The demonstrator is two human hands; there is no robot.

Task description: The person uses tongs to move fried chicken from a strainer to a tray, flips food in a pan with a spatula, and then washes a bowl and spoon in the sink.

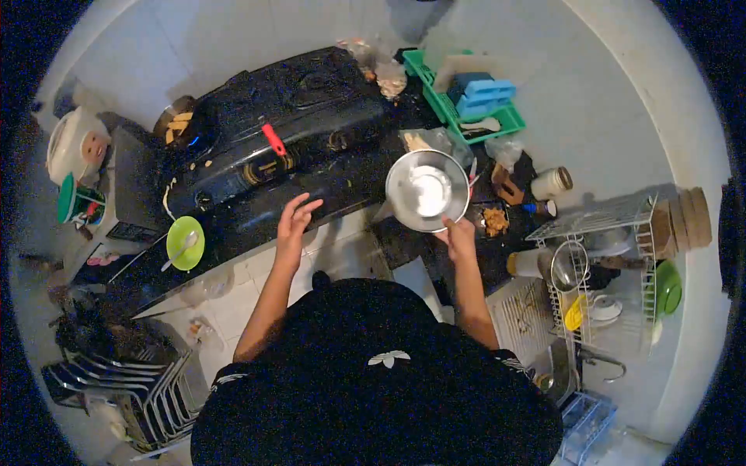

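Note:
My right hand grips the rim of a shiny metal bowl, its thumb over the near edge. The bowl is tipped toward me, and its inside shows no contents. To the left, my left hand hovers in front of the stove with fingers spread, touching nothing. On the black stove, a red handle-like object lies at the front edge. A dark pan holding yellowish pieces sits over a blue flame at the stove's left. A light green bowl with a spoon rests on the counter's left end.
A green rack with blue containers stands at the back right. Brown food lies right of the metal bowl, near a lidded jar. A wire dish rack occupies the right side. A rice cooker stands far left.

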